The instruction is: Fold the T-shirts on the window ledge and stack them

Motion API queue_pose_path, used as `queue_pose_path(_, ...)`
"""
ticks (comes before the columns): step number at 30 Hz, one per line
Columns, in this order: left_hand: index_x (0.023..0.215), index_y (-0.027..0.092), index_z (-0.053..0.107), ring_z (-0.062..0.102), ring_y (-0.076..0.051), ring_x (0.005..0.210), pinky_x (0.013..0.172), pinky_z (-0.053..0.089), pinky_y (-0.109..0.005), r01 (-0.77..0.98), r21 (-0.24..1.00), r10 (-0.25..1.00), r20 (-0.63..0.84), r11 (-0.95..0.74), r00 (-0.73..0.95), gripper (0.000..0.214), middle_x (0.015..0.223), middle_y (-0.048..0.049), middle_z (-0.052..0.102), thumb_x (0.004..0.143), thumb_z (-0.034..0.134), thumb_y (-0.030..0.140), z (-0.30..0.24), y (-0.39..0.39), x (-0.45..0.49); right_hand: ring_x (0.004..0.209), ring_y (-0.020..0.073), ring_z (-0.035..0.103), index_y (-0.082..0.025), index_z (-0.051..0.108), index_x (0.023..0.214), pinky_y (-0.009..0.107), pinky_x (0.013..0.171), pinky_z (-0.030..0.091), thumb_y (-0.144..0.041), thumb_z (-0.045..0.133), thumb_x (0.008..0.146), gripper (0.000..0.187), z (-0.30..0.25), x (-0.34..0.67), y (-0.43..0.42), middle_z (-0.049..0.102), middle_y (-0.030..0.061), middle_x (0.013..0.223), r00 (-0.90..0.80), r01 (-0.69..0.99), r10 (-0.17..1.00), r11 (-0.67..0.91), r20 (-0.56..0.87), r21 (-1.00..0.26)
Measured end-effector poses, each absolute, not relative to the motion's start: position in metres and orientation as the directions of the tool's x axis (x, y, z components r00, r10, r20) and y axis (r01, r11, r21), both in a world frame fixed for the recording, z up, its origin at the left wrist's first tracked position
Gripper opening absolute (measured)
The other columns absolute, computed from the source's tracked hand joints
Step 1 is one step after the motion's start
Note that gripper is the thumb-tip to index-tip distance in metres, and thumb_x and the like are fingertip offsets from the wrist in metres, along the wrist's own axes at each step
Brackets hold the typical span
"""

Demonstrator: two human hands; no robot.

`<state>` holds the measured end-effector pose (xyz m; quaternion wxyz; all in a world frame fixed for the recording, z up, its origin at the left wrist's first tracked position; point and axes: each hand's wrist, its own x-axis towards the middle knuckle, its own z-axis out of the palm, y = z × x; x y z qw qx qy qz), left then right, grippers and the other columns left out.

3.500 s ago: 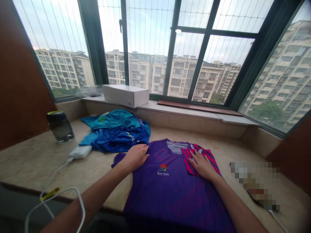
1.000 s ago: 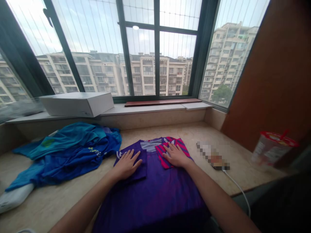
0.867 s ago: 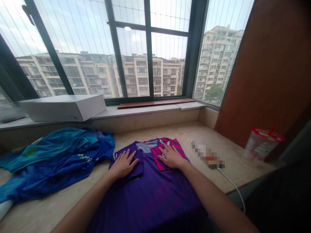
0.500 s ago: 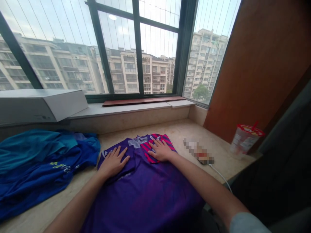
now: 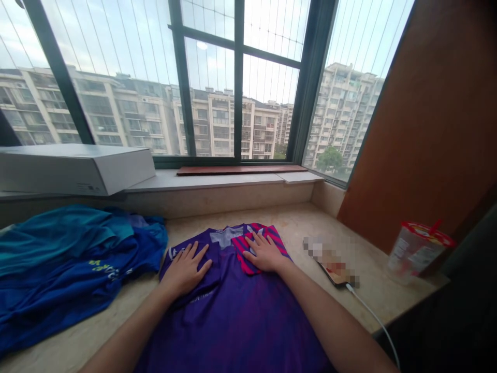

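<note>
A purple shirt lies flat on the marble window ledge, collar toward the window. Both its sleeves are folded inward over the chest. My left hand lies flat, fingers spread, on the folded purple left sleeve. My right hand rests flat with fingers apart on the folded right sleeve, which shows red and blue stripes. Neither hand holds anything.
A heap of blue and teal clothes lies at the left. A long white box sits on the upper sill. Right of the shirt lies a phone with a white cable. A plastic drink cup with red lid stands far right.
The left sleeve has been folded in over the chest since the earliest frame. In the last second both hands stay flat on the sleeves; only the view has turned toward the right.
</note>
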<state>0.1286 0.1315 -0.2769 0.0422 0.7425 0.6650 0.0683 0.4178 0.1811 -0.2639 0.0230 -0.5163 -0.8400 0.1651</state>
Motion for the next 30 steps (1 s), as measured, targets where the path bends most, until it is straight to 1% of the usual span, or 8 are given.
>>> queue_pose_path(6,0.143,0.008,0.056,0.048,-0.033,0.142,0.12,0.035,-0.047,0.981,0.102,0.92,0.373,-0.166,0.117,0.06,0.149,-0.0204,0.055,0.097,0.032,0.04,-0.276,0.141,0.109,0.158,0.0307,0.0,-0.026,0.016,0.165,0.056,0.125,0.0,-0.076,0.018,0.097,0.084,-0.262,0.423,0.178,0.001,0.0085,0.172,-0.489,0.842,0.86,0.422,-0.146,-0.336)
queue_pose_path(9,0.137,0.005,0.059,0.052,-0.035,0.138,0.117,0.038,-0.048,0.991,0.078,0.919,0.388,-0.108,0.069,0.059,0.142,-0.0224,0.061,0.091,0.038,0.036,-0.281,0.149,0.092,0.158,0.0353,0.006,-0.024,0.021,0.164,0.059,0.124,0.007,-0.076,0.023,0.096,0.086,-0.259,0.425,0.176,0.007,0.0116,0.172,-0.499,0.834,0.859,0.44,-0.115,-0.332)
queue_pose_path(12,0.132,0.009,0.062,0.063,-0.032,0.126,0.11,0.047,-0.043,0.985,0.157,0.946,0.324,-0.065,0.01,0.056,0.133,-0.0179,0.068,0.091,0.038,0.04,-0.285,0.155,0.077,0.151,0.0381,0.03,-0.025,0.043,0.156,0.058,0.119,0.025,-0.074,0.029,0.097,0.078,-0.254,0.428,0.178,0.032,0.014,0.165,-0.49,0.835,0.871,0.465,-0.015,-0.295)
queue_pose_path(14,0.128,0.012,0.065,0.068,-0.031,0.118,0.104,0.051,-0.041,0.976,0.219,0.954,0.294,-0.016,-0.05,0.056,0.126,-0.0156,0.073,0.094,0.036,0.046,-0.285,0.157,0.07,0.139,0.0331,0.048,-0.025,0.059,0.142,0.05,0.114,0.034,-0.065,0.029,0.101,0.065,-0.251,0.434,0.182,0.054,0.0127,0.151,-0.449,0.85,0.891,0.449,0.069,-0.276)
queue_pose_path(16,0.126,0.012,0.067,0.069,-0.032,0.117,0.103,0.052,-0.041,0.969,0.247,0.947,0.305,0.025,-0.102,0.058,0.124,-0.0161,0.073,0.094,0.037,0.049,-0.284,0.157,0.065,0.132,0.0287,0.054,-0.023,0.065,0.135,0.043,0.112,0.037,-0.052,0.027,0.105,0.056,-0.25,0.444,0.188,0.062,0.0128,0.142,-0.377,0.876,0.916,0.401,0.136,-0.269)
queue_pose_path(20,0.127,0.006,0.065,0.063,-0.033,0.126,0.11,0.048,-0.042,0.973,0.22,0.929,0.345,0.062,-0.137,0.056,0.131,-0.0199,0.069,0.091,0.043,0.042,-0.287,0.156,0.061,0.133,0.0289,0.052,-0.015,0.062,0.138,0.04,0.111,0.036,-0.034,0.034,0.105,0.047,-0.256,0.465,0.2,0.058,0.0181,0.145,-0.27,0.916,0.945,0.311,0.184,-0.255)
queue_pose_path(25,0.126,0.005,0.066,0.064,-0.031,0.125,0.11,0.047,-0.042,0.981,0.192,0.934,0.343,0.031,-0.097,0.049,0.13,-0.0211,0.069,0.093,0.043,0.033,-0.286,0.149,0.065,0.124,0.0259,0.059,-0.018,0.074,0.12,0.035,0.108,0.04,-0.031,0.042,0.103,0.039,-0.266,0.471,0.203,0.066,0.0142,0.134,-0.292,0.918,0.941,0.327,0.173,-0.227)
queue_pose_path(30,0.138,0.009,0.061,0.048,-0.033,0.142,0.121,0.032,-0.049,0.988,0.117,0.936,0.348,-0.098,0.052,0.054,0.146,-0.0199,0.058,0.099,0.039,0.04,-0.267,0.13,0.094,0.149,0.0307,0.036,-0.014,0.061,0.14,0.043,0.122,0.022,-0.038,0.04,0.104,0.049,-0.267,0.455,0.193,0.041,0.0176,0.16,-0.307,0.921,0.929,0.345,0.21,-0.181)
